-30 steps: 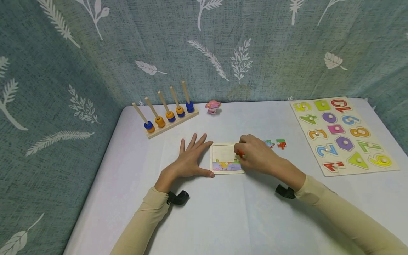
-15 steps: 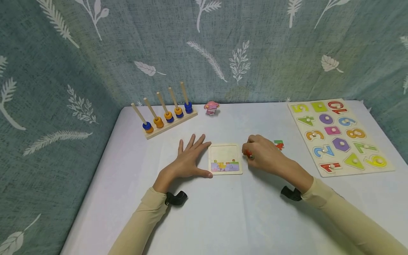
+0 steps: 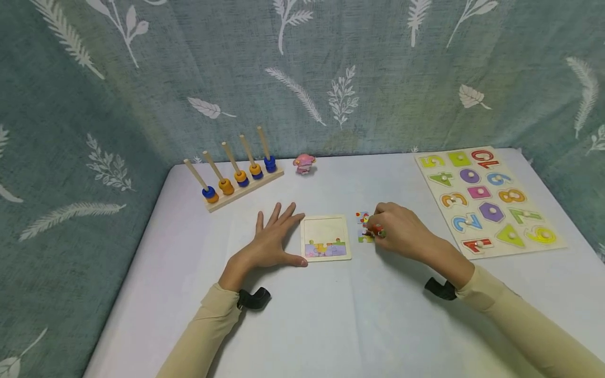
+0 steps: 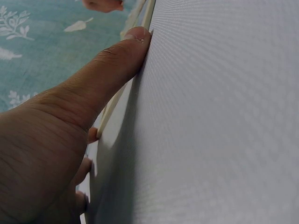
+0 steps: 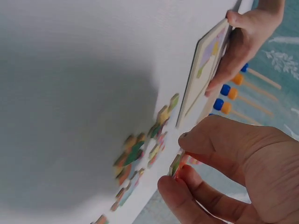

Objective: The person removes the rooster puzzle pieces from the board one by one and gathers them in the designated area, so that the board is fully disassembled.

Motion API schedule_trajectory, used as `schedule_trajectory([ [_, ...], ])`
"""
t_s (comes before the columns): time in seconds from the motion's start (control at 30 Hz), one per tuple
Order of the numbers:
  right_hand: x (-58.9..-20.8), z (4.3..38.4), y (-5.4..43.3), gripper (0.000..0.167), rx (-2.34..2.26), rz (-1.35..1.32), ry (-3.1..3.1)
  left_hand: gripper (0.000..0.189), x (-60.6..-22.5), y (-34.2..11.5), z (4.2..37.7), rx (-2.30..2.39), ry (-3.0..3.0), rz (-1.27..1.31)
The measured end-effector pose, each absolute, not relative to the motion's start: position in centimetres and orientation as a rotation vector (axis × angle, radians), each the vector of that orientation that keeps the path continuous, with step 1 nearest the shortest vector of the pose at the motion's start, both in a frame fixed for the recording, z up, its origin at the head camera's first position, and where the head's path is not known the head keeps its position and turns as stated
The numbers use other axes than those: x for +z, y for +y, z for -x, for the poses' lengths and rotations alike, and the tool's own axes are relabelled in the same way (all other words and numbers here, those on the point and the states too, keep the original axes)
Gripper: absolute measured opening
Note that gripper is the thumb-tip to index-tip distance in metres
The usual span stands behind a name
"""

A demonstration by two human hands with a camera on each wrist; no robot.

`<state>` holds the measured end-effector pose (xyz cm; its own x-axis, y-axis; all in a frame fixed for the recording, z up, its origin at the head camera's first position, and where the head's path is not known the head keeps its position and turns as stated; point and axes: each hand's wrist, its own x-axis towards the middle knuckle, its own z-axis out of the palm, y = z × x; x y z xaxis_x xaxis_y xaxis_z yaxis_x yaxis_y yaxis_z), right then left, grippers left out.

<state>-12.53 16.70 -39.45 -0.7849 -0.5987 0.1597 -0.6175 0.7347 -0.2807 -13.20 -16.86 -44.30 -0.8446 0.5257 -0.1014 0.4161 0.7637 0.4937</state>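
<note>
A small wooden puzzle tray (image 3: pixel 326 226) lies at the middle of the table, its bottom row filled with purple and yellow pieces. My left hand (image 3: pixel 267 244) is spread on the tray's left side, thumb and forefinger touching its edge. To the right, my right hand (image 3: pixel 402 231) pinches a red and green puzzle piece (image 5: pixel 175 164) between thumb and fingers, raised off the cloth in the right wrist view. Several loose puzzle pieces (image 3: pixel 362 216) lie between the tray and this hand, some hidden beneath it in the head view.
A number-and-shape board (image 3: pixel 479 209) lies at the right. At the back left stands a peg stacker (image 3: pixel 246 191) with blue and orange beads, beside a pink figurine (image 3: pixel 304 164). Patterned curtain (image 3: pixel 321 79) borders the white table.
My right hand has moved right, away from the tray, still pinching the piece. Loose pieces beside the tray are now uncovered, those farther right covered. The left hand stays at the tray.
</note>
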Motion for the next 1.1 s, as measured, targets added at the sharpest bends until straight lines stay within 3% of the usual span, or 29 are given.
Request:
schedule_trajectory([
  [1.1,-40.7,11.6,22.0,0.022,0.531,-0.917,-2.876,0.114,-44.3,-17.0,13.0,0.704,2.714,-0.738],
])
